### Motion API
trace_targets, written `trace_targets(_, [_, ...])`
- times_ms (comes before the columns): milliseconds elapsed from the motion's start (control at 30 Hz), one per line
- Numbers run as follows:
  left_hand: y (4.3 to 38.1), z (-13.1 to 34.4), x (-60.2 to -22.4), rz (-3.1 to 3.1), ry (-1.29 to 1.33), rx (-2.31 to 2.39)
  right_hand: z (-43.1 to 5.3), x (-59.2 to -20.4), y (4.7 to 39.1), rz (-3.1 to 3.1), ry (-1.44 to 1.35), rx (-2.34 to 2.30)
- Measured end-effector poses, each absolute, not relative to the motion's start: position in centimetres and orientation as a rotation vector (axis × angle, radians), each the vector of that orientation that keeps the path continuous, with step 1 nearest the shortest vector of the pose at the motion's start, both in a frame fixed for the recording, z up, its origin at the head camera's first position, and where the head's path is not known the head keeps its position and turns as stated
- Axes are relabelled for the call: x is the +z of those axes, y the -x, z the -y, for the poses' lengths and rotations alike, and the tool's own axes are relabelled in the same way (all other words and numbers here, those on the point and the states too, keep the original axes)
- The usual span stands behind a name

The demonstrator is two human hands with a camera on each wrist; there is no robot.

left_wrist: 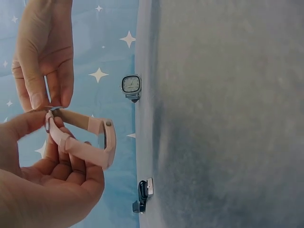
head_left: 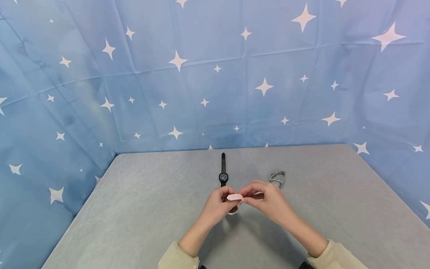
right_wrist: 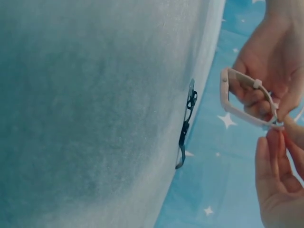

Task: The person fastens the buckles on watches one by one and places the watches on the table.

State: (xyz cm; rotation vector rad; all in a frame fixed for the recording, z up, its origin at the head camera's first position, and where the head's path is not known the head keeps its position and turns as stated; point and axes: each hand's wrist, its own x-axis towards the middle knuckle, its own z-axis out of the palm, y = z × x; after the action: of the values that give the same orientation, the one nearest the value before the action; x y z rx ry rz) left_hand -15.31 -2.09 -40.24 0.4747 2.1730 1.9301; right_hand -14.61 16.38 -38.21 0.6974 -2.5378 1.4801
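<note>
Both hands hold a pale pink wristwatch (left_wrist: 108,142) above the table, its strap bent into a loop. In the head view the left hand (head_left: 215,207) grips the strap from the left, and the right hand (head_left: 270,200) pinches its end from the right. Their fingertips meet at the metal buckle (left_wrist: 54,110), seen in the left wrist view. In the right wrist view the square watch case (right_wrist: 224,90) hangs away from the fingers. Whether the strap is fastened I cannot tell; fingertips partly cover the buckle.
A black watch (head_left: 223,177) lies stretched out on the grey table (head_left: 134,209), just beyond the hands. Farther right sits a grey watch (head_left: 278,179) with its strap looped. Behind the table hangs a blue cloth (head_left: 215,86) with white stars.
</note>
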Motion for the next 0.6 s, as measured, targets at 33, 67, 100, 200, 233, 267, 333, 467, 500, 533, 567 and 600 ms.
trace_targets(33, [15.29,2.14,-40.28,-2.159,-0.48,1.932,-16.4,-38.19,14.59,2.541,-0.692,1.479])
trace_targets(67, [15.28,2.18,-40.31,-2.151,-0.484,1.929,-16.41,-38.18,14.59,2.541,-0.691,1.479])
trace_targets(100, [15.25,2.22,-40.28,-2.142,-0.483,1.923,-16.42,-38.17,14.58,2.54,-0.689,1.479])
trace_targets(200, [15.13,2.33,-40.11,-2.137,-0.489,1.891,-16.38,-38.14,14.55,2.539,-0.685,1.473])
trace_targets(233, [15.09,2.34,-40.03,-2.138,-0.49,1.884,-16.37,-38.14,14.54,2.537,-0.686,1.473])
trace_targets(267, [15.06,2.34,-39.98,-2.132,-0.486,1.884,-16.36,-38.15,14.53,2.534,-0.689,1.475])
trace_targets(333, [15.01,2.32,-39.94,-2.131,-0.465,1.886,-16.29,-38.19,14.55,2.52,-0.705,1.489])
trace_targets(467, [14.99,2.23,-39.99,-2.135,-0.416,1.917,-16.24,-38.36,14.65,2.501,-0.732,1.549])
trace_targets(500, [15.01,2.19,-40.01,-2.142,-0.406,1.923,-16.25,-38.41,14.7,2.501,-0.731,1.589])
trace_targets(533, [15.05,2.16,-40.05,-2.142,-0.405,1.936,-16.3,-38.46,14.74,2.503,-0.723,1.627])
trace_targets(567, [15.09,2.12,-40.05,-2.15,-0.405,1.942,-16.38,-38.5,14.79,2.508,-0.718,1.663])
trace_targets(600, [15.13,2.09,-40.04,-2.16,-0.405,1.944,-16.46,-38.53,14.82,2.517,-0.709,1.702])
